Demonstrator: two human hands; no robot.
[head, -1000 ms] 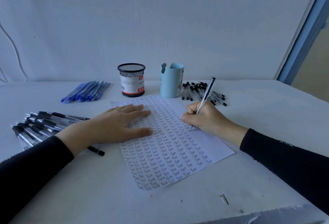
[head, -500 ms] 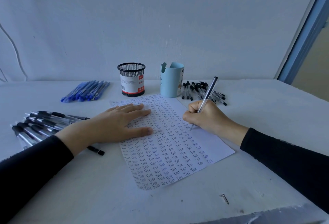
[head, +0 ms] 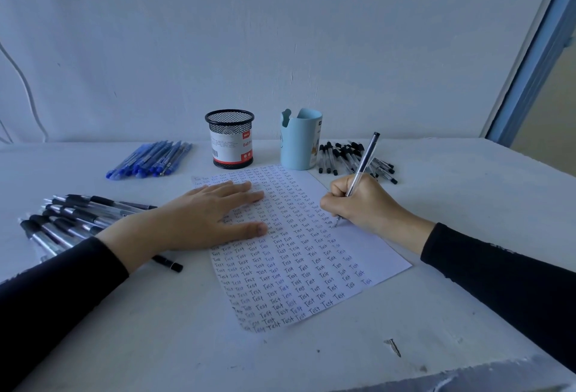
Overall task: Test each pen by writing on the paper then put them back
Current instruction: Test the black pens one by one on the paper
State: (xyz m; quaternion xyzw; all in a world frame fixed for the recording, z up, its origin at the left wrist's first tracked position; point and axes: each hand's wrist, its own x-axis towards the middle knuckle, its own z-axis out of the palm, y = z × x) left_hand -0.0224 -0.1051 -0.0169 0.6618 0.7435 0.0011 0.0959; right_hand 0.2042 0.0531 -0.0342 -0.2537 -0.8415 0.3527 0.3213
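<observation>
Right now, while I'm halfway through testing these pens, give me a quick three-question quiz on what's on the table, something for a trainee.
1. True or false: the left hand lies flat on the paper.
2. What does the right hand grip? A) a pen B) an eraser C) a ruler
3. Fill in: seen from the camera, the blue pens lie to the ____ of the mesh cup.
Key: 1 true; 2 A; 3 left.
</observation>
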